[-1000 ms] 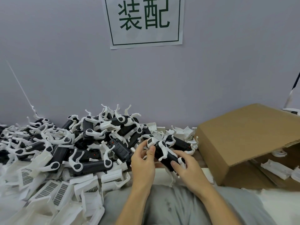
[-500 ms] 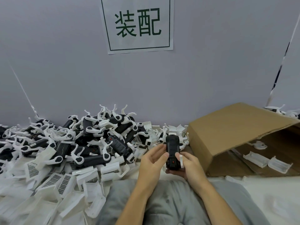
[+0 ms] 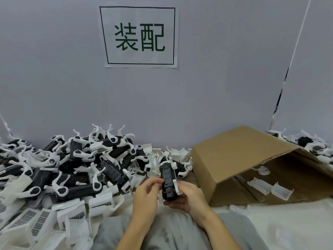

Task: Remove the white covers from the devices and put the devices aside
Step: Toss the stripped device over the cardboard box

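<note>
Head view: at the lower left of the frame, loose white covers (image 3: 37, 221) lie heaped on the worktop (image 3: 288, 222). Above and just right of them, a pile (image 3: 81, 165) of black devices with white arms fills the left middle, against the grey wall (image 3: 54, 78). A paper sign (image 3: 140, 37) with green characters hangs on that wall at top centre. At lower centre the left hand (image 3: 146, 197) has its fingers curled toward the left side of a black device (image 3: 168, 183); whether they grip it I cannot tell. The device stands nearly upright, with a white piece (image 3: 177, 186) along its right edge. The right hand (image 3: 187, 197) cradles the device from below and the right, fingers wrapped round it. Right of the hands, a cardboard box (image 3: 234, 156) lies on its side, open toward the lower right, with white covers inside (image 3: 270, 188). More devices (image 3: 317, 148) lie at the far right.
</note>
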`<state>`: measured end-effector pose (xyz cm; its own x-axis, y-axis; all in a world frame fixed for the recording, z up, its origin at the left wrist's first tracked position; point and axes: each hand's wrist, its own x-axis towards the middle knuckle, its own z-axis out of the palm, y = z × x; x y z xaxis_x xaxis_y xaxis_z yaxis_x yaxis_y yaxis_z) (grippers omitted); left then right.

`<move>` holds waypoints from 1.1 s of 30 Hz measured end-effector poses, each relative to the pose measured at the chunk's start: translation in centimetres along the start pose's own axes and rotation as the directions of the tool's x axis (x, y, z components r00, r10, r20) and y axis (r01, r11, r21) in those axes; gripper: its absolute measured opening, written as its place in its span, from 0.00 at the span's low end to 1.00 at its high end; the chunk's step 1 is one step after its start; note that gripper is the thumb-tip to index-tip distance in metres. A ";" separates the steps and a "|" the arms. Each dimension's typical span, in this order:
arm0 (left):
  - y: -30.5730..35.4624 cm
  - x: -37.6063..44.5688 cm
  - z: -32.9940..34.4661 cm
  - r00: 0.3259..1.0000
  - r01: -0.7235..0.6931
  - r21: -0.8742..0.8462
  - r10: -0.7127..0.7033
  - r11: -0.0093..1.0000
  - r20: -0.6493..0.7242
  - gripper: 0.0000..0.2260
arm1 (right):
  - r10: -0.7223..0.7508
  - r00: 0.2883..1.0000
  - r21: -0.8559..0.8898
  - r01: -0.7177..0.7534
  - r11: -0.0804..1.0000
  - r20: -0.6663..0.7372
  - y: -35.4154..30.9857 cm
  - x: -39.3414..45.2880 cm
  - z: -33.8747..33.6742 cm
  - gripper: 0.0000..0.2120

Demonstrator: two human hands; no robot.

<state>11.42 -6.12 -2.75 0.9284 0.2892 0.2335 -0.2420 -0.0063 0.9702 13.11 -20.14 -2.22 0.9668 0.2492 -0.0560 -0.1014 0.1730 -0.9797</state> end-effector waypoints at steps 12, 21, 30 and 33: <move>-1.6 0.9 -0.1 0.985 0.018 -0.083 -0.032 0.996 -0.172 0.16 | -0.189 0.912 0.356 0.325 0.876 -0.365 -13.7 2.7 -5.2 0.13; -0.7 0.2 0.5 0.999 0.008 0.248 -0.018 0.969 0.039 0.16 | -0.167 0.784 0.207 0.353 0.912 -0.598 -15.8 4.3 -9.2 0.19; 6.9 4.3 -4.5 0.597 -0.800 0.596 0.018 -0.065 0.802 0.19 | -0.154 0.970 -0.275 0.099 0.956 -0.186 -0.5 1.3 2.5 0.13; 9.5 7.5 -7.0 0.634 -0.741 0.576 -0.077 -0.347 0.769 0.28 | -0.159 0.970 -0.367 0.083 0.926 -0.183 0.2 1.7 2.3 0.14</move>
<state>14.12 2.67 7.81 0.8245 -0.5525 0.1224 -0.4412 -0.7631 -0.4723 14.23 -17.47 -2.01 0.9970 0.0401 0.0662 0.0721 -0.1690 -0.9830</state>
